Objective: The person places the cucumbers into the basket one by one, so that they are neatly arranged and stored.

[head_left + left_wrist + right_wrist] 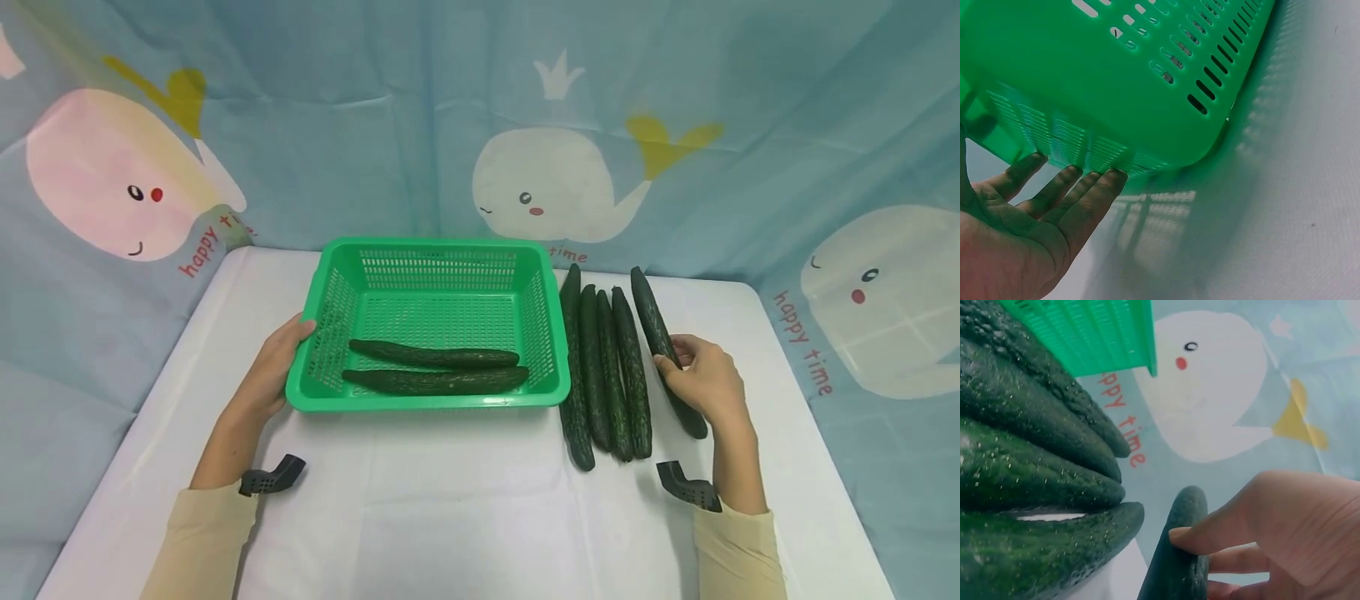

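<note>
A green plastic basket stands on the table with two cucumbers lying lengthwise in its near half. My left hand holds the basket's left side, its thumb at the rim. Extended fingers of that hand touch the outer wall in the left wrist view. On the right, my right hand pinches a dark green cucumber between thumb and fingers. That cucumber lies slanted, its far end to the left; whether it touches the table I cannot tell. Several cucumbers lie side by side between it and the basket.
A white cloth covers the table. Behind it hangs a blue curtain printed with whales. The nearest cucumber of the row lies right against the basket's right side. A black camera mount sits on each wrist.
</note>
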